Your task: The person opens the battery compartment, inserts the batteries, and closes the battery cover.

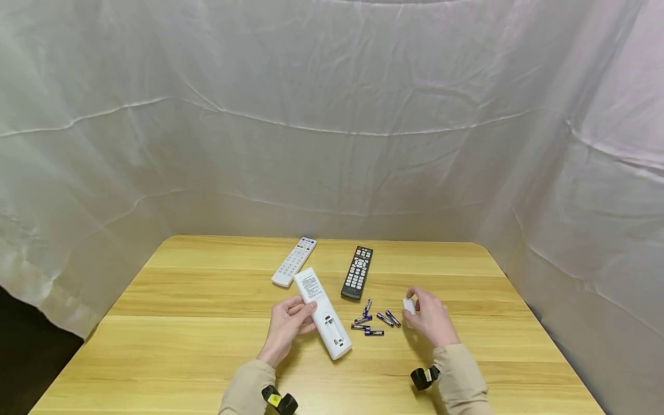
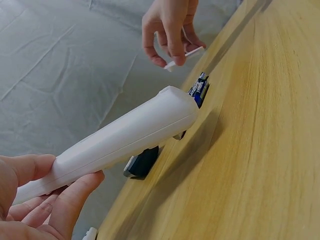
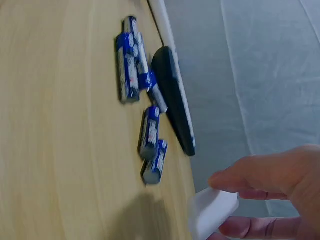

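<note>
The white remote [image 1: 319, 304] is held back-side up above the table [image 1: 181, 346], tilted, just left of the batteries. Its battery slot [image 1: 334, 329] lies uncovered, showing the bare floor and metal contacts. The person's left hand [image 1: 287, 324] grips it by the edge, thumb on the back and fingers underneath. The right hand [image 1: 432, 317] pinches a small white cover [image 1: 408, 306] between thumb and fingertips, raised over the wood just right of the batteries.

A block of dark print [image 1: 309, 287] sits on the remote's back, too small for me to read. The batteries [image 1: 385, 319] carry lettering on blue and silver wrappers, but I can't make it out.

I count six batteries, lying loose in a cluster; three remotes in all, with the other white remote [image 1: 294, 262] and the black remote [image 1: 357, 272] lying buttons up towards the back; and one cover.
</note>
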A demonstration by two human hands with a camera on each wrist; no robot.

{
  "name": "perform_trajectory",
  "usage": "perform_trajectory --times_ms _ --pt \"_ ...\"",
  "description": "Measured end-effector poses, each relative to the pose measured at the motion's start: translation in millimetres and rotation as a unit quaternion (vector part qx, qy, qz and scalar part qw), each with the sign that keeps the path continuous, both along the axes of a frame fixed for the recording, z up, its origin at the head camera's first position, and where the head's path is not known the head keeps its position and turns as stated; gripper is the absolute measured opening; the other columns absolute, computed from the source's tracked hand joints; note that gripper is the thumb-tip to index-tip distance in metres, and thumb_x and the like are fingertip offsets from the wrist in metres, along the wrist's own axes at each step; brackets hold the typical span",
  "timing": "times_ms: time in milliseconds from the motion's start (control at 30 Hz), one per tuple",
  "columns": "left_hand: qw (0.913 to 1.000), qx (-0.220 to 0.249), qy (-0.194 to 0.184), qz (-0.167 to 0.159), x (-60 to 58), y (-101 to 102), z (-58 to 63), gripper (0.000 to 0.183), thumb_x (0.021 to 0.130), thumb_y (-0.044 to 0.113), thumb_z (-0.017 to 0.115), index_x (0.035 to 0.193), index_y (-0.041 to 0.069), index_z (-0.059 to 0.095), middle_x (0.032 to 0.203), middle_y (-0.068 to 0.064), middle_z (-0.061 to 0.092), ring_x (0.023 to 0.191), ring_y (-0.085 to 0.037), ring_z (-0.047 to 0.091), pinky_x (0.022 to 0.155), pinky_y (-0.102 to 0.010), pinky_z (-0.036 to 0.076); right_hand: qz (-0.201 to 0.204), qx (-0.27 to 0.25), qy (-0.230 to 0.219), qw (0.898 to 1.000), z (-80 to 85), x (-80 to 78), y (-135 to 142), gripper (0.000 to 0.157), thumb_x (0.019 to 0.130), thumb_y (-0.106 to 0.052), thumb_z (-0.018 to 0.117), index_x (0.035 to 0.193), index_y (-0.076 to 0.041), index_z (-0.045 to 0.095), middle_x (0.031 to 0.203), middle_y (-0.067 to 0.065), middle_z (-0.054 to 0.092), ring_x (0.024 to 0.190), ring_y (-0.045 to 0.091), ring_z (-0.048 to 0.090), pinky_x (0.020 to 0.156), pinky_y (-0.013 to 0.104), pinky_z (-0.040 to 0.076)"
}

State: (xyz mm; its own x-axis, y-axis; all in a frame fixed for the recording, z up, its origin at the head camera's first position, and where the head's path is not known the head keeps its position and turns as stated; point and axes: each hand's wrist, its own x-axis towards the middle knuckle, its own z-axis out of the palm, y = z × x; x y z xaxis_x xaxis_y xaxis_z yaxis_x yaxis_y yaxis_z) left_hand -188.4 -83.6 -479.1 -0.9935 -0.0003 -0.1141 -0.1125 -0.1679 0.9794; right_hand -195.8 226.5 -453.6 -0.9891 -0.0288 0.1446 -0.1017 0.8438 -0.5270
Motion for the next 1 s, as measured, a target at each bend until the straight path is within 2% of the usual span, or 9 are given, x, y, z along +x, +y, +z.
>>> perform_trajectory --times_ms 267,500,667,833,1000 --pt "1.0000 0.002 0.001 0.000 0.1 -0.4 0.5 0.040 0.095 0.007 0.067 0.129 -0.013 0.056 0.108 -0.028 0.073 0.077 -0.014 0.074 0.068 -0.026 0.066 -0.004 0.006 -0.031 0.999 -6.1 -4.9 8.7 0.030 0.084 -0.005 0.073 0.110 -0.004 0.060 0.079 0.010 0.064 0.062 0.017 0.059 0.051 0.026 0.052" --pt "1.0000 0.004 0.001 -0.001 -0.2 -0.7 0.9 0.040 0.095 0.006 0.066 0.129 -0.013 0.056 0.108 -0.028 0.073 0.077 -0.014 0.074 0.068 -0.027 0.066 -0.015 0.007 -0.059 0.998 -9.2 -10.2 14.0 0.030 0.085 -0.006 0.073 0.111 -0.003 0.059 0.076 0.009 0.065 0.060 0.017 0.060 0.050 0.026 0.051" --pt "1.0000 0.002 0.001 -0.001 -0.2 -0.9 1.1 0.041 0.095 0.007 0.067 0.129 -0.013 0.056 0.108 -0.028 0.073 0.077 -0.014 0.074 0.068 -0.027 0.066 -0.017 0.022 -0.072 0.997 -9.3 -13.8 17.2 0.030 0.084 -0.006 0.072 0.111 -0.002 0.059 0.083 0.013 0.068 0.066 0.021 0.063 0.053 0.030 0.053" --pt "1.0000 0.002 0.000 -0.001 -0.3 -1.0 0.9 0.041 0.095 0.007 0.067 0.129 -0.013 0.056 0.108 -0.028 0.073 0.076 -0.014 0.074 0.068 -0.027 0.066 -0.017 0.044 -0.069 0.997 -10.3 -16.5 20.2 0.028 0.083 -0.006 0.072 0.108 -0.003 0.059 0.095 0.021 0.070 0.076 0.027 0.066 0.059 0.036 0.058" --pt "1.0000 0.003 0.000 -0.002 -0.5 -0.9 0.4 0.041 0.095 0.006 0.066 0.130 -0.013 0.056 0.107 -0.027 0.073 0.076 -0.014 0.074 0.068 -0.027 0.066 -0.017 0.058 -0.063 0.996 -12.4 -18.5 22.2 0.028 0.081 -0.007 0.072 0.106 -0.003 0.059 0.098 0.023 0.070 0.079 0.030 0.066 0.060 0.038 0.058"
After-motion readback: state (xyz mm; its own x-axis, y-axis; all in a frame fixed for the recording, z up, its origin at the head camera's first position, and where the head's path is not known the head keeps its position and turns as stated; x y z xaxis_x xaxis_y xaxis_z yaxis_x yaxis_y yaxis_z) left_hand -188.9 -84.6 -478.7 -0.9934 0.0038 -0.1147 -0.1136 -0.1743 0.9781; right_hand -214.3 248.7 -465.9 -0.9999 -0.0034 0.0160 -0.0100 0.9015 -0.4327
